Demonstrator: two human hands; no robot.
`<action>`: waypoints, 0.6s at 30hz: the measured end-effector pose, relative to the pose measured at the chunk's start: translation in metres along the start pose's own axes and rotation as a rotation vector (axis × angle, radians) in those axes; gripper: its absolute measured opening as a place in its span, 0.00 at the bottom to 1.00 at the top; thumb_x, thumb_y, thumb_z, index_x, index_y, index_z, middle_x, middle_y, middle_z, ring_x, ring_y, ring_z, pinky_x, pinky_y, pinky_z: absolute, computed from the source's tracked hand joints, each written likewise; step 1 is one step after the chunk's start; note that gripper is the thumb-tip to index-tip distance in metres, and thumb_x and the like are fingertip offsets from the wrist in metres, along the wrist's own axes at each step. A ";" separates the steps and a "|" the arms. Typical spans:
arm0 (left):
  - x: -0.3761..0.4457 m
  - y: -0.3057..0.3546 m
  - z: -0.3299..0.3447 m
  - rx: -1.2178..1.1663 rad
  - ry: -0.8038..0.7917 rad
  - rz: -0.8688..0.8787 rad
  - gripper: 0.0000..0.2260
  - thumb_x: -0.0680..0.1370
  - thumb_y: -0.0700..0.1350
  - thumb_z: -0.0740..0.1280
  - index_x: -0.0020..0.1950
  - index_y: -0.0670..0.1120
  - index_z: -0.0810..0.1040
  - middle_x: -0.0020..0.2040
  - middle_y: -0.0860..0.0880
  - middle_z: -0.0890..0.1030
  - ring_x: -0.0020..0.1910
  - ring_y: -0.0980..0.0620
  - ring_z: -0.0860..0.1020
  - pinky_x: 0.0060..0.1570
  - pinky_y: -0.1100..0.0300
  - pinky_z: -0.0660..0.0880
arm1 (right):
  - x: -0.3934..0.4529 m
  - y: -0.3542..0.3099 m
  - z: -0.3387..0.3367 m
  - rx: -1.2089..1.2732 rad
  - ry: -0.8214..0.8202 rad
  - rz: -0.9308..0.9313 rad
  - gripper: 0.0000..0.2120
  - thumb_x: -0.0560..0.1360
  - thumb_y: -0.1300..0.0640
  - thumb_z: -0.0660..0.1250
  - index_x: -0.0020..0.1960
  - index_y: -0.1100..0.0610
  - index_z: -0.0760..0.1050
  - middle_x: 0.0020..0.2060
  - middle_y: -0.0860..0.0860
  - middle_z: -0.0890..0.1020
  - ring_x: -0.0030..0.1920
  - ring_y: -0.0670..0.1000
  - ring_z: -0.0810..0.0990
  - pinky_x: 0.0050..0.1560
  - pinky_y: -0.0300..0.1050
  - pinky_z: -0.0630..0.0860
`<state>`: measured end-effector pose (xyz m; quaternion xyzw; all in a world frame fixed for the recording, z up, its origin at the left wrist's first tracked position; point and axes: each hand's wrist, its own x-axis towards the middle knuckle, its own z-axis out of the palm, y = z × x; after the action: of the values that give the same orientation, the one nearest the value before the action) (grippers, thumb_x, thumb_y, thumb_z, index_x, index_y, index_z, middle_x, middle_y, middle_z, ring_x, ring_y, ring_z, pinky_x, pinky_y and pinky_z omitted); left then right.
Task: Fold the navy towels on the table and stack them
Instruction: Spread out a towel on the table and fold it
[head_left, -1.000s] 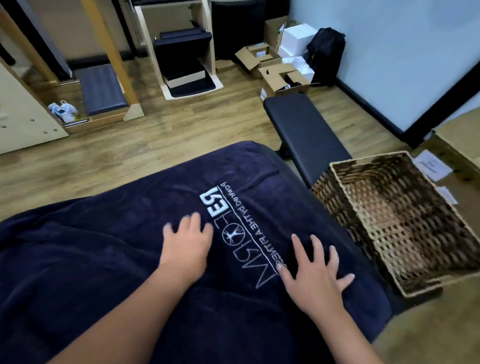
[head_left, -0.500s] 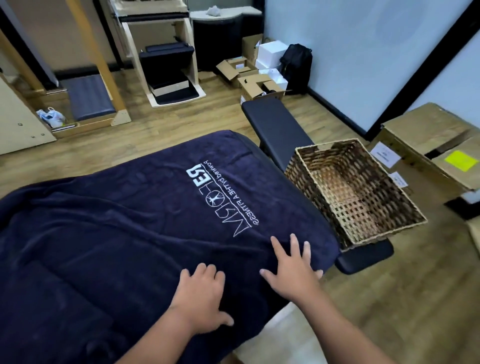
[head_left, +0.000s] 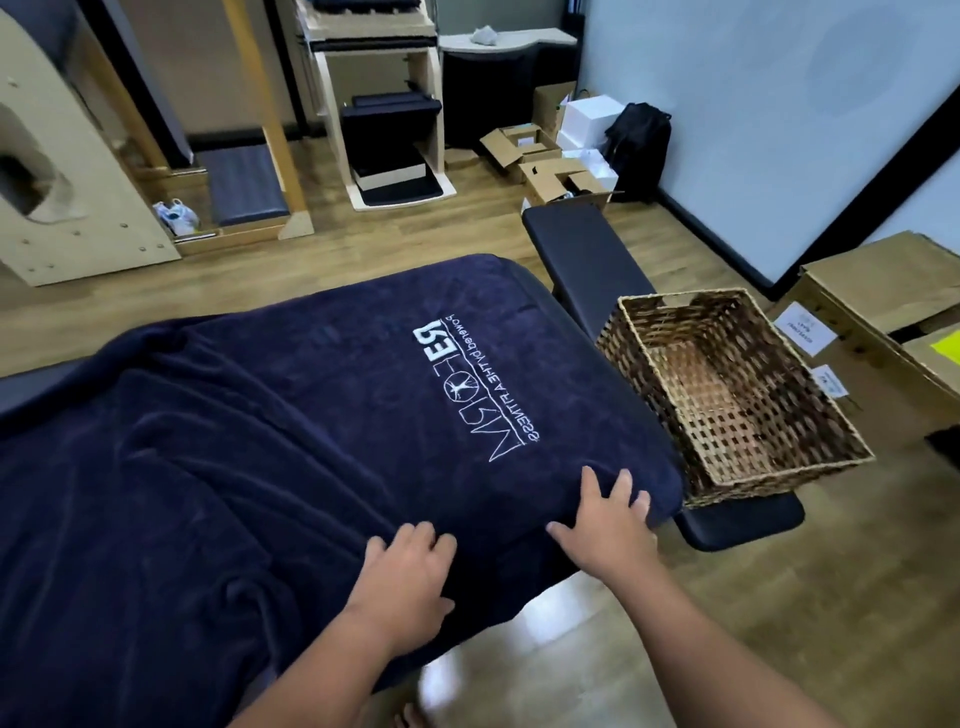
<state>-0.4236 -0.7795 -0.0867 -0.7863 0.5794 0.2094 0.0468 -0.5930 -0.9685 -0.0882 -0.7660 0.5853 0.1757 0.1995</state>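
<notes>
A navy towel (head_left: 291, 426) lies spread across the counter (head_left: 31, 382), covering nearly all of it and hanging over the near edge. Its pile is dark and plush, with long soft creases running through the left part, while the right part lies smoother. A white embroidered logo (head_left: 470, 387) with a line of lettering beside it sits on that smoother part, reading reversed from this side. Both hands rest on the towel at the near edge: the left hand (head_left: 408, 571) lies flat with fingers loosely spread, holding nothing, and the right hand (head_left: 608, 525) lies by the near right corner, fingers straight and splayed on the cloth. A woven wicker basket (head_left: 737, 452) stands on a black padded bench (head_left: 587, 249) just to the right of the towel.
</notes>
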 end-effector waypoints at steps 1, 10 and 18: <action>-0.005 -0.002 0.004 -0.007 0.040 -0.044 0.20 0.75 0.58 0.71 0.60 0.51 0.70 0.58 0.52 0.69 0.59 0.48 0.69 0.58 0.46 0.68 | 0.002 0.003 -0.001 -0.017 0.043 -0.037 0.39 0.76 0.33 0.63 0.80 0.42 0.49 0.81 0.56 0.46 0.77 0.68 0.51 0.69 0.67 0.65; -0.062 -0.019 0.030 0.070 -0.056 -0.274 0.23 0.74 0.64 0.67 0.61 0.51 0.70 0.59 0.52 0.72 0.61 0.47 0.70 0.56 0.49 0.65 | 0.025 0.034 -0.012 -0.068 0.059 0.042 0.31 0.80 0.45 0.55 0.81 0.44 0.49 0.79 0.57 0.53 0.75 0.65 0.55 0.70 0.64 0.64; -0.104 -0.020 0.035 -0.022 -0.015 -0.275 0.07 0.80 0.49 0.59 0.57 0.50 0.70 0.57 0.49 0.75 0.56 0.46 0.76 0.50 0.51 0.66 | -0.029 -0.014 0.021 -0.269 0.241 -0.347 0.30 0.68 0.53 0.70 0.69 0.54 0.72 0.69 0.60 0.69 0.67 0.65 0.67 0.60 0.64 0.70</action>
<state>-0.4398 -0.6691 -0.0823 -0.8571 0.4636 0.2132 0.0709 -0.5877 -0.9308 -0.0907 -0.8900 0.4361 0.1226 0.0514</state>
